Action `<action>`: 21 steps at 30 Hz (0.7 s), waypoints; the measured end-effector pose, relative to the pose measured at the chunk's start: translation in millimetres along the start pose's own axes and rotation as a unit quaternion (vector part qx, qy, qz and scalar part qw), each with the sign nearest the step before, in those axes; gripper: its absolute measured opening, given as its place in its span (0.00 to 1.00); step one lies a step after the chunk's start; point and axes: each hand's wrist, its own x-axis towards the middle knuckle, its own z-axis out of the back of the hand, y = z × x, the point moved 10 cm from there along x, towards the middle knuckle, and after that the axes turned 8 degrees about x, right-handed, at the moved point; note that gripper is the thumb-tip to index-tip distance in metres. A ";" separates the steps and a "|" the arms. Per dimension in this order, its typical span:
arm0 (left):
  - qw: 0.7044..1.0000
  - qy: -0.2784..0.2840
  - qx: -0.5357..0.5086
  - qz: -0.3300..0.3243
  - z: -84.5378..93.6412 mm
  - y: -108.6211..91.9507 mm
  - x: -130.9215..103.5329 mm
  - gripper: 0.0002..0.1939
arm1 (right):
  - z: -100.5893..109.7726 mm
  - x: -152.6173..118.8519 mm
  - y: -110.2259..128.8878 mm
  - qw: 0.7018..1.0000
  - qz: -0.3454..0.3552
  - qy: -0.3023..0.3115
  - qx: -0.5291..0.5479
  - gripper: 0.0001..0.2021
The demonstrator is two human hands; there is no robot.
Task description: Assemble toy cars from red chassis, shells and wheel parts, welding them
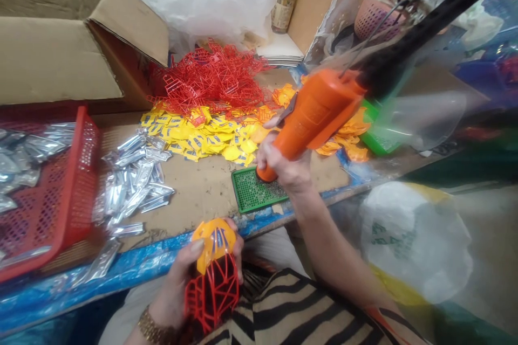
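My right hand (292, 171) is wrapped round an orange power screwdriver (318, 110) with a black hose or cable at its back end. The tool's lower tip is over a small green tray (238, 194) that holds many tiny metal pieces, probably screws; whether it touches them I cannot tell. My left hand (176, 277), with a watch at the wrist, grips a red plastic lattice frame (214, 287) with an orange-yellow plastic piece (218, 238) against its top. The pair is held near my lap, below the table edge.
Yellow plastic pieces (202, 135) and red lattice frames (214, 78) are heaped behind the tray. Silver packets (135, 183) lie at the left beside a red basket (76, 188). An open cardboard box (52, 59) stands behind. A white bag (413, 242) is at the right.
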 end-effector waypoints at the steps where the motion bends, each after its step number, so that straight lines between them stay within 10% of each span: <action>1: 1.000 0.000 0.000 0.001 0.1 0.3 -0.2 0.27 | -0.4 0.0 0.0 1.000 -0.002 -0.002 -0.003 0.09; 21: 0.999 0.007 -0.048 0.005 -10.4 -0.6 -1.4 0.27 | 3.2 0.5 0.4 0.999 0.010 -0.022 -0.036 0.12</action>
